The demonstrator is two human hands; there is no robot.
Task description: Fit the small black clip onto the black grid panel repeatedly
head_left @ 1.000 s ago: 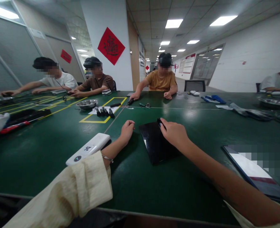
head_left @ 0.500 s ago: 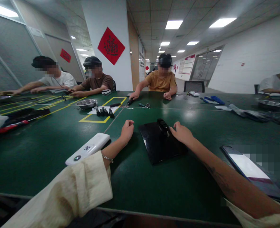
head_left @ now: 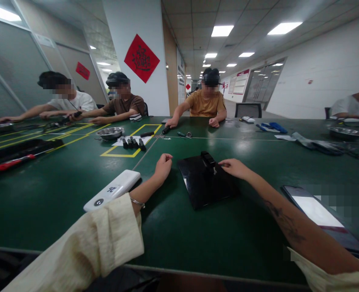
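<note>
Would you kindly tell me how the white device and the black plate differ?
The white device is long and narrow; the black plate is broader. The white device bears a dark number; the black plate carries a raised black piece. Both rest on the green table.

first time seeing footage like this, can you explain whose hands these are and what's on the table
No machine here: these are a person's two bare hands, filmed by a camera on that person's head. The left hand is loosely curled, nothing visible in it. The right hand is beside a dark block on a flat black object; whether it touches either is unclear. Also on the green table: a white device, left, and a screened device, right.
</note>
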